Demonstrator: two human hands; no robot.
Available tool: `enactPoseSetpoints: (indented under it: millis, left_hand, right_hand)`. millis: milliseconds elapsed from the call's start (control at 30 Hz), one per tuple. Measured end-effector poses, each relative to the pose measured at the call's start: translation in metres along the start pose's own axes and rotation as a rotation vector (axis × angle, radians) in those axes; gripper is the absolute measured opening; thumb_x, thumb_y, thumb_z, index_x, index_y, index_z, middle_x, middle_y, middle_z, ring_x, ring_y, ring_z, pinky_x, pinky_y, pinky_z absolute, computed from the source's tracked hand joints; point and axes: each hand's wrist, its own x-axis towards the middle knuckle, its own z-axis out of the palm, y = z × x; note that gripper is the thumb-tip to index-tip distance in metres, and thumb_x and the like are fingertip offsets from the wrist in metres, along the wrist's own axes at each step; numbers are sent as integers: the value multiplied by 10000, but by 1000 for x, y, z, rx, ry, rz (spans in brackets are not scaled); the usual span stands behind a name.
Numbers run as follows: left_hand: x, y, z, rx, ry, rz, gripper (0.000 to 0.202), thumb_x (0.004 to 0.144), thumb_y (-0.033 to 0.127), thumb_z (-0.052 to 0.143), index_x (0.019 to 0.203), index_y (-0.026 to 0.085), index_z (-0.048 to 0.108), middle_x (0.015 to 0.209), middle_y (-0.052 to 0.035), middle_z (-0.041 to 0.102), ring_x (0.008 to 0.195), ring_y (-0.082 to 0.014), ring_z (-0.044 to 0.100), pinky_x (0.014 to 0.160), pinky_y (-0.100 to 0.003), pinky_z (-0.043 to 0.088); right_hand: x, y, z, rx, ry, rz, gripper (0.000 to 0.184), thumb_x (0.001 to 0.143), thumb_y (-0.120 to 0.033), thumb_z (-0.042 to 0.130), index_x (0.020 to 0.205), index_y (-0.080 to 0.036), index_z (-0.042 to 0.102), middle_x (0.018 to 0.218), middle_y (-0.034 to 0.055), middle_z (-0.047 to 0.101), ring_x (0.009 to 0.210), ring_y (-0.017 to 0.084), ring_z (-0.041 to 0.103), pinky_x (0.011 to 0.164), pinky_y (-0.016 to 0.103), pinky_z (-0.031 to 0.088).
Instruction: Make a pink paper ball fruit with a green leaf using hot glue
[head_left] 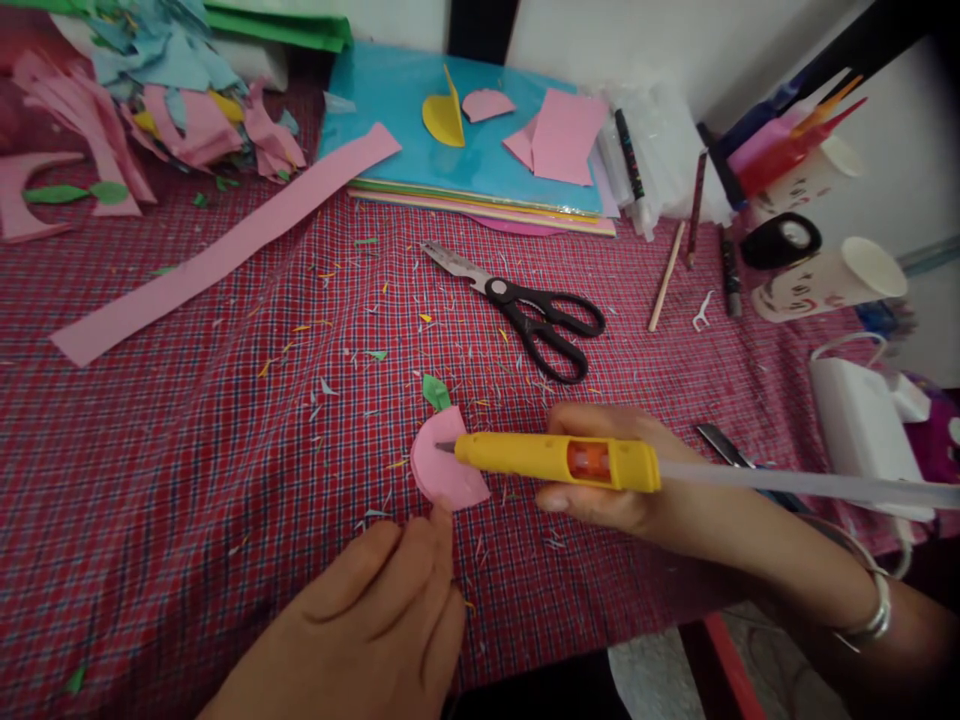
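Observation:
My right hand (622,500) is wrapped round a yellow hot glue gun (525,460), with a long pale glue stick (795,482) running out of its back end. The gun's nozzle points left, over a rounded pink paper cutout (442,470) that looks folded or layered. A small green leaf piece (435,392) sits at the cutout's top edge. My left hand (375,610) rests below, fingers together, a fingertip pressing the cutout's lower edge to the cloth. Whether glue is on the paper I cannot make out.
Black-handled scissors (517,300) lie beyond the cutout. A pink strip (225,245), paper scraps (180,110) and a blue sheet stack (420,100) are behind. Paper cups (832,280), a cutter knife (724,445) and a white power strip (862,420) are at right on the checked tablecloth (187,430).

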Motion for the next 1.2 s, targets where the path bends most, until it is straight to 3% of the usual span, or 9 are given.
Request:
enactPoseSetpoints:
  millis: [233, 467, 633, 767, 967, 1200]
  left_hand:
    - [-1, 0, 0, 17, -20, -15, 356, 952, 202, 352, 835, 224, 688, 1035, -44, 727, 1050, -191, 506, 975, -316, 307]
    - [1, 2, -2, 17, -48, -33, 253, 935, 250, 449, 853, 221, 687, 1063, -44, 719, 1044, -192, 538, 954, -328, 333]
    - [4, 2, -6, 7, -60, -34, 361, 965, 218, 363, 815, 219, 692, 1053, -54, 735, 999, -189, 550, 939, -326, 319]
    - [5, 1, -5, 3, -33, -31, 434, 976, 183, 307, 781, 220, 694, 1027, -57, 743, 980, -191, 545, 931, -324, 313]
    - [3, 1, -1, -7, 4, -52, 391, 981, 185, 341, 813, 217, 693, 1014, -40, 742, 1013, -182, 532, 960, -318, 308]
    - [5, -2, -2, 2, 23, -29, 372, 975, 200, 363, 792, 219, 687, 992, -40, 743, 994, -189, 523, 947, -319, 306]
  right_hand:
    - [-8, 2, -3, -3, -80, -21, 436, 803, -582, 642, 671, -208, 463, 594, -50, 456, 492, 95, 412, 454, 252, 259]
    - [5, -3, 4, -31, -24, -6, 408, 809, -578, 631, 715, -202, 505, 614, -45, 512, 504, 94, 455, 458, 241, 248]
    - [0, -2, 1, -47, -77, -16, 429, 800, -584, 635, 684, -206, 468, 595, -50, 467, 489, 90, 415, 452, 240, 241]
    - [-7, 4, -6, -43, -20, 1, 424, 809, -588, 624, 680, -217, 466, 591, -37, 485, 490, 111, 445, 454, 256, 278]
    - [0, 1, -6, -64, 56, 54, 394, 819, -565, 621, 700, -219, 473, 612, -25, 504, 514, 130, 470, 473, 271, 304]
    - [-4, 1, -1, -36, -58, -16, 421, 815, -567, 634, 697, -201, 464, 630, -51, 486, 516, 90, 432, 465, 233, 273]
